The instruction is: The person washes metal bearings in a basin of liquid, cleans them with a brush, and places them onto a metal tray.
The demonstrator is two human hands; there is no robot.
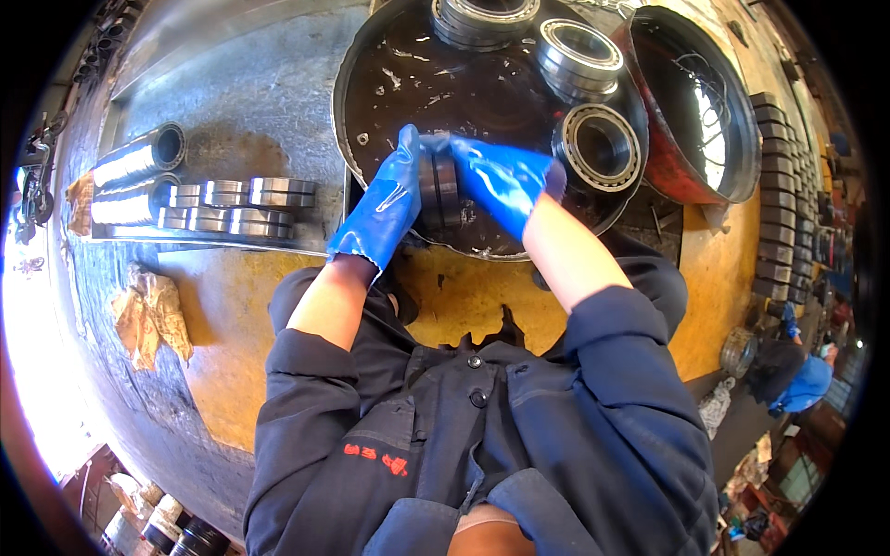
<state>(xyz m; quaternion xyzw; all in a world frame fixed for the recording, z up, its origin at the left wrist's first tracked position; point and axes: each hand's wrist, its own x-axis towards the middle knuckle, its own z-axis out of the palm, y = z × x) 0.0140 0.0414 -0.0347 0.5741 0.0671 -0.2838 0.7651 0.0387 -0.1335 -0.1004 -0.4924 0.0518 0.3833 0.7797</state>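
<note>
In blue rubber gloves, both my hands are at a dark steel bearing (439, 193) at the near side of a wide round pan (345, 111) of dark liquid. My left hand (397, 193) presses along the bearing's left side, thumb and fingers closed against it. From the right, my right hand (501, 176) reaches over its far edge, fingertips curled and partly hidden. The bearing stands on edge between the gloves. Close by on the right, a large roller bearing (633, 148) rests in the pan, with another bearing (580, 57) and a stacked one (487, 14) farther back.
Right of the pan stands a red drum (649, 153) with dark liquid inside. Several shiny rings (262, 222) and rolled cylinders (139, 204) sit in a metal tray at left. A stained rag (153, 315) lies nearer. Dark stacked parts (774, 195) line the far right; another person (799, 385) is there.
</note>
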